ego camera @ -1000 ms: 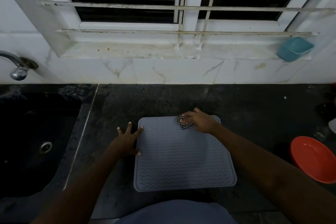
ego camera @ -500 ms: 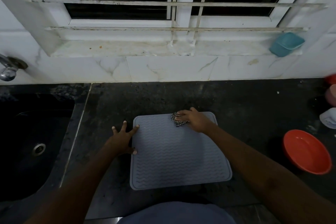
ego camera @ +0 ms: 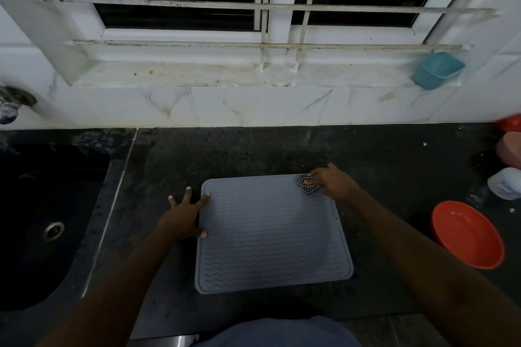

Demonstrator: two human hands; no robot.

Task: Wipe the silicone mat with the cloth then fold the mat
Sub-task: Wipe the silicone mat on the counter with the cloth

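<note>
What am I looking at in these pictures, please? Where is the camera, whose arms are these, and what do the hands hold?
There is no machine here: a person works with bare hands, and one camera worn on the head looks forward and down, so the arms enter from below. A grey silicone mat lies flat on a dark countertop. The left hand, fingers spread, rests on the mat's left edge. The right hand grips a checked cloth at the mat's far right corner. A sink is at the left, an orange bowl at the right, and a teal container sits on the window sill.
</note>
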